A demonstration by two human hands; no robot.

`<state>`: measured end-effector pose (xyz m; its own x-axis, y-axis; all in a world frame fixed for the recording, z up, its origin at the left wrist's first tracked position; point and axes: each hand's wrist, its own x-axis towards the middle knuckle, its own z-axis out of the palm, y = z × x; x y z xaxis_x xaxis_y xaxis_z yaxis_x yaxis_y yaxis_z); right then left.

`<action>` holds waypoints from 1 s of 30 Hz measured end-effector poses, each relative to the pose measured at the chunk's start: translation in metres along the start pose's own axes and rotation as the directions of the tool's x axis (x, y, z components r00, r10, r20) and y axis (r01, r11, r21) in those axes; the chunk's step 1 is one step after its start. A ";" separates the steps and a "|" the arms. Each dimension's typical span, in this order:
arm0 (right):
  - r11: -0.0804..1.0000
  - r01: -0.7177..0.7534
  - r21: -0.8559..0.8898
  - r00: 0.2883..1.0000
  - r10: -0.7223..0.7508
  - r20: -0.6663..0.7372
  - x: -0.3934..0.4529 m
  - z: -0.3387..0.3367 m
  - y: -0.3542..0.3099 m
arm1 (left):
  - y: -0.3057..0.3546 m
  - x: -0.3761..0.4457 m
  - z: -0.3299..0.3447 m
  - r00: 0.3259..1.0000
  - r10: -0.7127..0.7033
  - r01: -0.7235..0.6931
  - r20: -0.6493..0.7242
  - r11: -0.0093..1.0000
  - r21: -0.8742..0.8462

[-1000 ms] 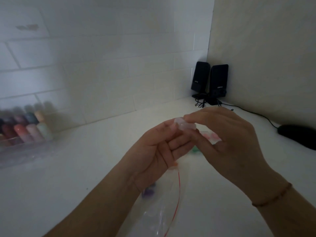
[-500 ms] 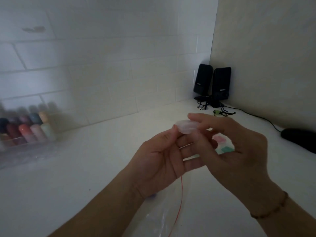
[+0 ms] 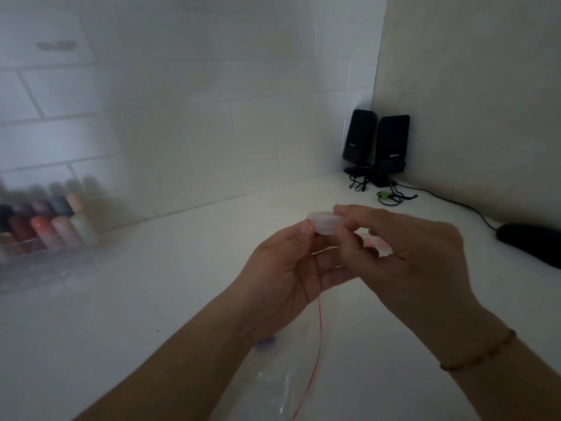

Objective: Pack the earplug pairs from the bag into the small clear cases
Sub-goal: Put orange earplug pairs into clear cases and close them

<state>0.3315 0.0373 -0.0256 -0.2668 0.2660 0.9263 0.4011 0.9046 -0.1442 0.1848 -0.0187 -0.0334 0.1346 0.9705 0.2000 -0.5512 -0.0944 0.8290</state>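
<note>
Looking down from your head camera, you hold a small clear case [image 3: 326, 223] up over the white counter [image 3: 182, 268], pinched between both hands. Your left hand [image 3: 288, 268] has its thumb pressed against the case's near left edge, fingers curled underneath. Your right hand [image 3: 406, 247] grips the case's right side with its forefinger on top and the other fingers curled below; a thin bracelet [image 3: 479, 350] circles that wrist. Whether the case is open or closed is too blurred to tell. Below your hands lies the clear bag [image 3: 291, 381] with its red seal line, something purple showing at your left wrist. Two black speakers [image 3: 376, 144] stand in the corner, and blurred coloured bottles [image 3: 45, 220] sit far left.
</note>
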 end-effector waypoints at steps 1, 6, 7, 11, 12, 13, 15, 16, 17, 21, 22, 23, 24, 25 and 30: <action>1.000 0.013 -0.013 1.000 -0.013 -0.004 0.000 0.001 0.000 | 0.000 0.000 0.000 1.000 0.003 -0.003 -0.001 1.000 0.001; 0.992 0.054 -0.112 0.998 -0.057 -0.025 0.001 0.000 -0.004 | 0.001 -0.001 0.002 1.000 0.007 -0.007 0.007 1.000 0.009; 0.994 0.037 -0.106 0.999 -0.039 -0.021 0.001 0.000 -0.005 | 0.000 -0.001 0.002 1.000 0.002 -0.002 0.004 1.000 0.011; 0.991 -0.124 0.053 0.992 0.125 -0.015 0.003 -0.004 -0.009 | 0.003 -0.002 -0.004 0.998 -0.055 0.049 0.037 0.990 0.131; 0.984 -0.151 0.094 0.988 0.153 -0.017 0.003 -0.005 -0.010 | 0.007 -0.004 -0.008 0.993 -0.091 0.075 0.071 0.978 0.196; 0.979 -0.166 0.122 0.986 0.168 -0.008 0.004 -0.006 -0.011 | 0.012 -0.006 -0.012 0.983 -0.137 0.102 0.119 0.959 0.265; 0.968 -0.194 0.160 0.981 0.188 0.053 0.004 -0.005 -0.014 | 0.022 -0.010 -0.018 0.948 -0.238 0.149 0.211 0.919 0.365; 0.958 -0.208 0.199 0.977 0.193 0.095 0.003 -0.004 -0.015 | 0.026 -0.011 -0.020 0.935 -0.269 0.166 0.230 0.907 0.386; 0.944 -0.217 0.249 0.973 0.189 0.132 0.002 -0.002 -0.016 | 0.029 -0.011 -0.021 0.933 -0.282 0.179 0.225 0.904 0.388; 0.885 -0.239 0.400 0.968 0.184 0.170 0.002 -0.003 -0.010 | 0.045 -0.011 -0.028 0.965 -0.200 0.151 0.167 0.952 0.266; 0.890 -0.247 0.383 0.962 0.177 0.210 0.004 -0.004 -0.007 | 0.049 -0.013 -0.032 0.975 -0.158 0.122 0.154 0.968 0.221; 0.908 -0.247 0.339 0.946 0.150 0.288 0.005 -0.005 -0.002 | 0.054 -0.015 -0.038 0.985 -0.116 0.091 0.130 0.979 0.180; 0.929 -0.236 0.286 0.909 0.107 0.403 0.006 -0.006 0.003 | 0.058 -0.018 -0.045 0.991 -0.087 0.072 0.097 0.986 0.151; 0.940 -0.225 0.255 0.843 0.057 0.535 0.006 -0.007 0.007 | 0.061 -0.021 -0.052 0.995 -0.079 0.071 0.056 0.989 0.128; 0.904 -0.283 0.321 0.419 -0.184 0.889 0.002 -0.013 0.009 | 0.055 -0.040 -0.081 0.968 -0.040 0.078 -0.247 0.986 0.147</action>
<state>0.3462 0.0420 -0.0203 -0.9649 0.2406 0.1049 0.1571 0.8495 -0.5037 0.0823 -0.0445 -0.0383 -0.0509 0.9982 0.0314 -0.4120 -0.0496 0.9098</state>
